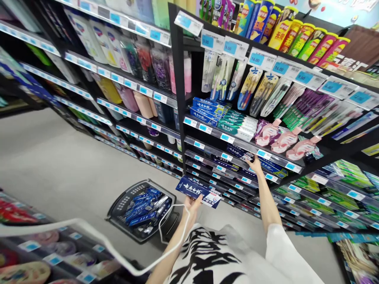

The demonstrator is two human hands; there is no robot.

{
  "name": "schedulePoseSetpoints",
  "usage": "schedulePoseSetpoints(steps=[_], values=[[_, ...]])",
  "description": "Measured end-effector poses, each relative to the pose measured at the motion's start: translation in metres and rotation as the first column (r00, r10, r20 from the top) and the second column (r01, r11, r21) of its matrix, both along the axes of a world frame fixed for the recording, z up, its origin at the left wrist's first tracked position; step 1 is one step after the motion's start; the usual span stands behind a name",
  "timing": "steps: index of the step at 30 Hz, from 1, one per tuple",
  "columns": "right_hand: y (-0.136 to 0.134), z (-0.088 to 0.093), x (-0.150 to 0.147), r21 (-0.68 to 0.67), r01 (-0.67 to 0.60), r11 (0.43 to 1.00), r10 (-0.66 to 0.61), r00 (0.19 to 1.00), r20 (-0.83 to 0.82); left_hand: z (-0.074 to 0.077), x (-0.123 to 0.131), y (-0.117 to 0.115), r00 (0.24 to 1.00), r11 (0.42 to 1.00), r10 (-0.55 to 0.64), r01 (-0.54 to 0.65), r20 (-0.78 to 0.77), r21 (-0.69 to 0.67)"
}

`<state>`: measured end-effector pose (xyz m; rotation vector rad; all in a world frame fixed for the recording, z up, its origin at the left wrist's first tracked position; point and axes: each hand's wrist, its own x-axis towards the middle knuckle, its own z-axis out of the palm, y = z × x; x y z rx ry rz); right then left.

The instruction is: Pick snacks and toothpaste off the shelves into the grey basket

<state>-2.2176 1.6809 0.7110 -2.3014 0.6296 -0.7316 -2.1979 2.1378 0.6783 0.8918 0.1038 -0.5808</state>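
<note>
My left hand (192, 205) is closed around a dark blue toothpaste box (197, 190), thumb on top, held out in front of my body. My right hand (254, 165) reaches into a lower shelf, fingers closed at the end of another dark blue toothpaste box (235, 151). The shelf edge and my own hand partly hide that box. Left of my left hand, a dark shopping basket (118, 199) stands on the floor with several blue packs (145, 209) in it.
Above my right hand, a shelf carries green toothpaste boxes (237, 123), pink pouches (286, 141) and hanging toothbrushes (250, 87). Bottles (145, 59) line the left shelves. A white cable (103, 240) loops across the lower left, past my left forearm. Grey floor (59, 154) lies between the shelves.
</note>
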Motion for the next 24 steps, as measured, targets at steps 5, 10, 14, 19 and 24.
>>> schedulePoseSetpoints(steps=[5,10,14,19,24], values=[[-0.014,0.014,0.018,-0.043,-0.109,0.993,0.102,0.983,-0.151,0.004,0.001,0.0,1.0,1.0,-0.003,0.003,-0.009,-0.001],[-0.01,0.019,0.025,-0.034,-0.179,0.983,0.166,0.957,-0.238,0.008,-0.001,0.001,1.0,1.0,0.01,-0.01,-0.006,-0.018],[-0.004,0.026,0.025,-0.053,-0.156,0.986,0.135,0.952,-0.275,0.009,-0.002,0.002,0.999,0.999,0.025,-0.025,-0.02,-0.024],[0.033,0.045,0.032,-0.249,-0.037,0.968,-0.021,0.974,-0.226,0.007,-0.004,0.002,0.998,0.998,0.057,-0.057,-0.029,-0.017],[0.123,0.057,0.034,-0.287,-0.314,0.905,0.286,0.948,-0.138,0.002,-0.007,0.0,0.999,0.999,0.039,-0.04,-0.035,-0.014]])
